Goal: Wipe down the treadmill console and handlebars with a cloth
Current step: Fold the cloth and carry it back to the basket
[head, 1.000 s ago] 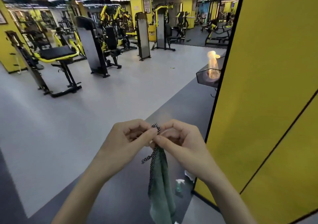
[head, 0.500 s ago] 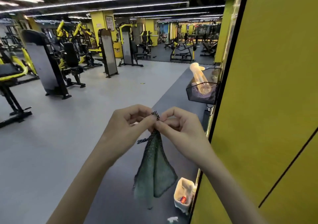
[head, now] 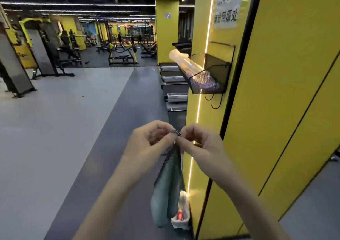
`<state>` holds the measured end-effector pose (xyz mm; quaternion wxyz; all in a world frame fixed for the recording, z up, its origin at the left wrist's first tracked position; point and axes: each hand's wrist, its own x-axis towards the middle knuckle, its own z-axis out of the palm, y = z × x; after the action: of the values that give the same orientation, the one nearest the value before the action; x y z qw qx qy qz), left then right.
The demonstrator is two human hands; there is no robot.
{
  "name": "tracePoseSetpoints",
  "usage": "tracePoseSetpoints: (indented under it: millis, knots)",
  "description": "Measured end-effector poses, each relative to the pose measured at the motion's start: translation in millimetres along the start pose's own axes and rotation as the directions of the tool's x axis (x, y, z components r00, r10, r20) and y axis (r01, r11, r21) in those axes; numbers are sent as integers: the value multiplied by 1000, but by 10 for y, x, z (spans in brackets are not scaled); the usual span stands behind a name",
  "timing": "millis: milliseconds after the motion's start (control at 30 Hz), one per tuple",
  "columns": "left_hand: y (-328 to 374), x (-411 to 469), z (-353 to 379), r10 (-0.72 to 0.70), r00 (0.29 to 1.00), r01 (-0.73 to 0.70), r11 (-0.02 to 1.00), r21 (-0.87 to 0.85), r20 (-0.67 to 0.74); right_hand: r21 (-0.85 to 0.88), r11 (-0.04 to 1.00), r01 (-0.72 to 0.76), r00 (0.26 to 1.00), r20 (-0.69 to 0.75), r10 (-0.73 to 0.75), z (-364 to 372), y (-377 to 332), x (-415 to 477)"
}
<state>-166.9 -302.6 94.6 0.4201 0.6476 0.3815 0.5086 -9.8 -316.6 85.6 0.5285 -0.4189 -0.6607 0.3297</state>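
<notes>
grey gym floor (head: 55, 138) runs left and far; at right, a yellow wall panel (head: 285, 110) carries a black wire mesh basket (head: 219, 70). near centre, the left hand (head: 147, 144) and right hand (head: 200, 144), fingers curled, both pinch the checkered hanging loop (head: 177, 132) of a green microfibre cloth (head: 165, 193), which dangles below them.

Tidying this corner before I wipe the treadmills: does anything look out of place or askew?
The pale translucent tube in the black wire basket on the yellow pillar lies steeply tilted, its upper end jutting far past the rim over the walkway. The green cloth, pinched by the left hand and right hand, hangs normally.
</notes>
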Motion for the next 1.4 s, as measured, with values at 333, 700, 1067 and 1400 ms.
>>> tracePoseSetpoints:
  millis: [333, 700, 1067, 1400]
  knots:
    - [-413, 847, -30, 75, 975, -60, 995, -76, 208, 2, 996, -90, 980, -180, 88, -93, 266, 473]
    - [-966, 1916, 534, -36, 891, 122, 979, -162, 452, -47, 984, -170, 840, -529, 120, -440, 936, 913]
    - [-1384, 2754, 946, 3, 804, 85, 989, -120, 594, -78, 925, -372, 615, -767, 183, -571, 1371, 1419]
    - [-1722, 3126, 1070, 43, 756, 111, 975, -193, 653, -46, 857, -513, 390, -902, 186, -454, 1614, 1791]
